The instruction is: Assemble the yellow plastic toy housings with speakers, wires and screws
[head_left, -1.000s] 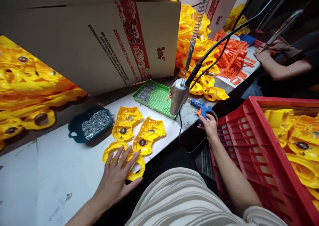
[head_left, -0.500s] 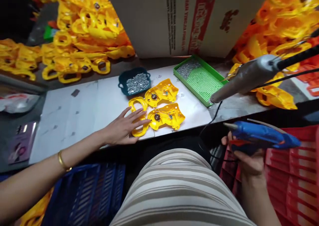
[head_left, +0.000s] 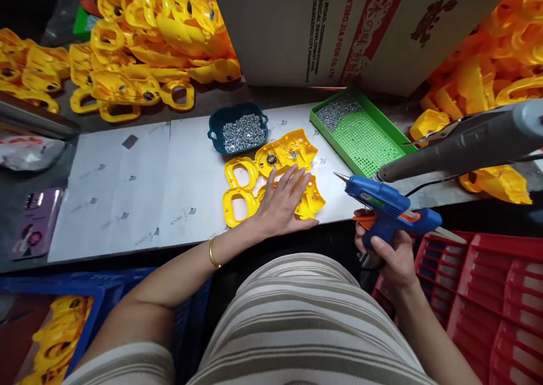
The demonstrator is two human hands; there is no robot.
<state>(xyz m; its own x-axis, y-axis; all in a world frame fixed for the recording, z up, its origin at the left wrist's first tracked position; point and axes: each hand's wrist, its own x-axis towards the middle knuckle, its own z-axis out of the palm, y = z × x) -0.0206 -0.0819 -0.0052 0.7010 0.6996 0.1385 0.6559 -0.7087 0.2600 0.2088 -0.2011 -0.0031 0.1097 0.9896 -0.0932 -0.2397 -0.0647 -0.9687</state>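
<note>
Two yellow plastic shell halves with looped handles lie side by side on the white board. The farther shell (head_left: pixel 285 151) shows a round dark part and thin wires inside. Over the nearer shell (head_left: pixel 314 197) lies my left hand (head_left: pixel 280 204), palm down with fingers spread, hiding much of its middle; whether it presses on the shell I cannot tell. My right hand (head_left: pixel 392 254) is wrapped round the grip of a blue hot glue gun (head_left: pixel 379 198) with an orange trigger. The gun's metal nozzle points left, a little right of the nearer shell.
Behind the shells stand a dark green bowl (head_left: pixel 215 133) of small screws and a green tray (head_left: pixel 382 142) with screws. A grey electric screwdriver (head_left: pixel 458 142) hangs at right. Yellow shells (head_left: pixel 169 40) are heaped at the back. Blue (head_left: pixel 97 294) and red crates (head_left: pixel 462 272) flank me below.
My left hand has slid right from the handles onto the nearer shell's body. My right hand has brought the glue gun left and up, nearer the shells. The view has shifted slightly.
</note>
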